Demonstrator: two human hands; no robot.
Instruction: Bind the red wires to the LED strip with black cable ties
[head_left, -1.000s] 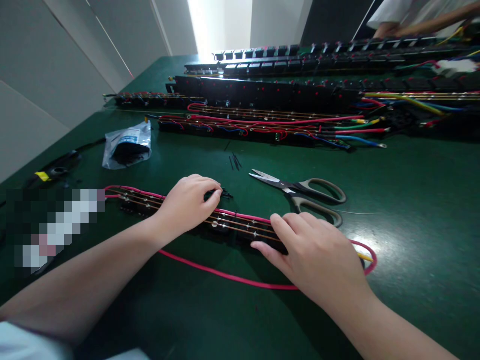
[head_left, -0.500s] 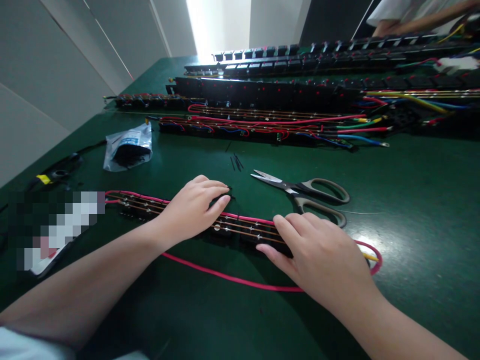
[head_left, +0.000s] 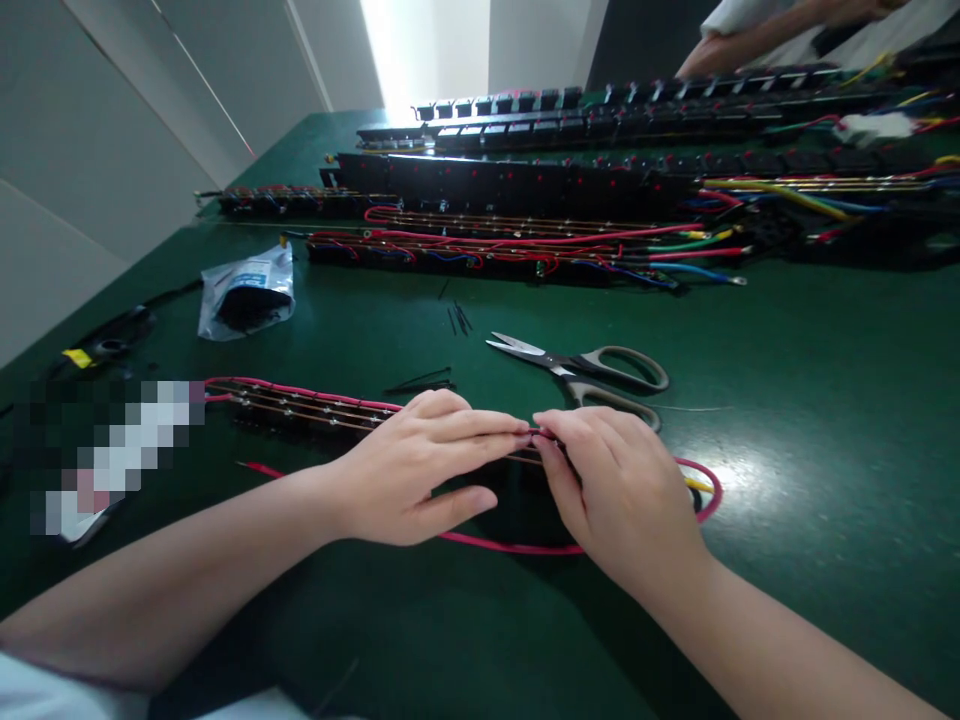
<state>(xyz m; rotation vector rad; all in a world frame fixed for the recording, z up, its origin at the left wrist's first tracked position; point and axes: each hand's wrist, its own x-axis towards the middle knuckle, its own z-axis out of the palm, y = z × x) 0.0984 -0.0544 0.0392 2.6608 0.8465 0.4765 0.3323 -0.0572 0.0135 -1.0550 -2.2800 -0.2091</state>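
Observation:
A long black strip with copper rails (head_left: pixel 289 403) lies across the green table, a red cable (head_left: pixel 300 393) running along its far edge. My left hand (head_left: pixel 420 465) reaches over the strip with fingers stretched out and thumb apart, its fingertips touching the red cable. Right beside them, my right hand (head_left: pixel 626 480) pinches the cable between thumb and forefinger. Both hands cover the strip's right half. A loop of red cable (head_left: pixel 510 547) passes under the hands on the near side. Just beyond the left hand lie several thin black cable ties (head_left: pixel 421 382).
Scissors (head_left: pixel 562 368), slightly open, lie beyond my right hand. Short black offcuts (head_left: pixel 460 318) and a clear plastic bag (head_left: pixel 247 290) of black pieces sit farther back. Several wired strips (head_left: pixel 495 185) line the far side. A co-worker's arm (head_left: pixel 765 40) shows at the top right.
My left hand has moved right along the strip to meet my right hand, uncovering the black cable ties. My right fingertips have closed on the red cable. The view has shifted slightly.

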